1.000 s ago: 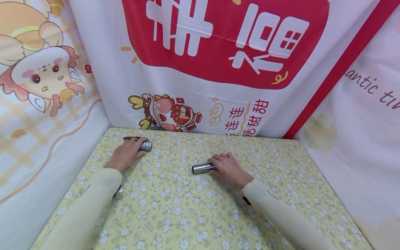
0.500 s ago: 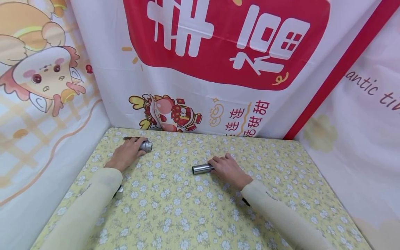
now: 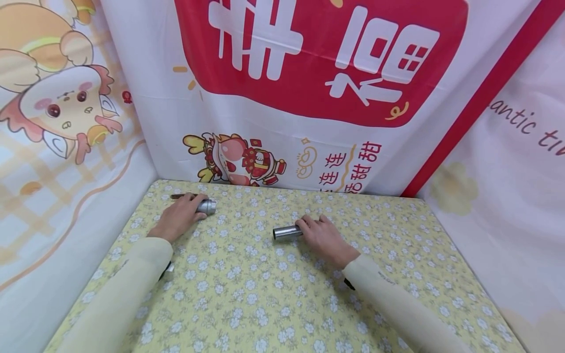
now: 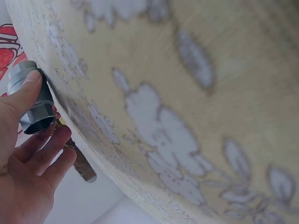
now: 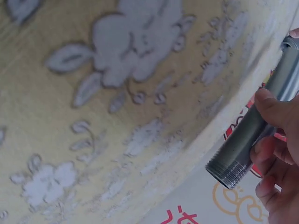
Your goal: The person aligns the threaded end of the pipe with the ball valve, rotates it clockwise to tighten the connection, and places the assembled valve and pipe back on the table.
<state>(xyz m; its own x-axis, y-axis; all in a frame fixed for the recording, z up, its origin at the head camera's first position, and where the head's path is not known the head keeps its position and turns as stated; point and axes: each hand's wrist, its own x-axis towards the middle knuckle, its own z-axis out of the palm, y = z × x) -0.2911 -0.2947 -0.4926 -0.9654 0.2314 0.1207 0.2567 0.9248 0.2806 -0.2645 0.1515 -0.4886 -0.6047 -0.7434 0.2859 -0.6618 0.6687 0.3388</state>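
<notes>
My left hand [image 3: 178,218] is at the far left of the table, gripping a grey metal pipe valve [image 3: 206,206]. In the left wrist view, the thumb presses on the valve body [image 4: 35,100], which has flat-sided ends and a threaded opening. A brown lever-like bar [image 4: 81,163] sticks out beyond the fingers; where it joins is hidden. Near the middle, my right hand [image 3: 324,240] holds a short shiny steel pipe [image 3: 286,233], its open end toward the left. The right wrist view shows thread on one end of the pipe [image 5: 240,149], with thumb and fingers around its middle.
A yellow flowered cloth [image 3: 247,289] covers the table. Hanging printed sheets close it in: a white and red one [image 3: 247,110] behind, a cartoon one [image 3: 53,196] at left and a pale one [image 3: 494,196] at right.
The right hand has tilted the pipe, so its open end sits slightly higher. The brown bar at the left hand has shifted a little to the left. Both hands otherwise keep their places.
</notes>
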